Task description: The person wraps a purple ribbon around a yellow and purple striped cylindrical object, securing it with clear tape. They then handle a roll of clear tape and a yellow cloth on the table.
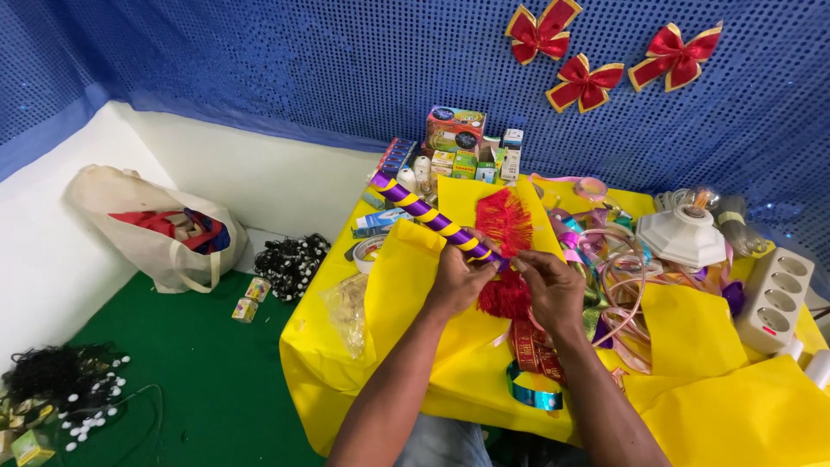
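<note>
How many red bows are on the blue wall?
3. One bow is highest, at the left; one is below it, in the middle; one is at the right. None looks hidden.

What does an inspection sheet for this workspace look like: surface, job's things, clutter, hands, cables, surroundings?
Surface: low table draped in yellow paper, crowded on the right.
Job's things: stick wrapped in purple and yellow ribbon, lying diagonally; red fringe trim at its near end.
Clutter: tangled pink ribbons, small boxes, tape roll, white lamp holder, blue foil ribbon.
Hands: left hand grips the stick's near end; right hand fingers pinch the red fringe beside it.
Cables: white power strip at the right edge; its cord is not visible.
Surroundings: blue sequin wall with three red bows, green floor, cloth bag, black bead heaps.
</note>
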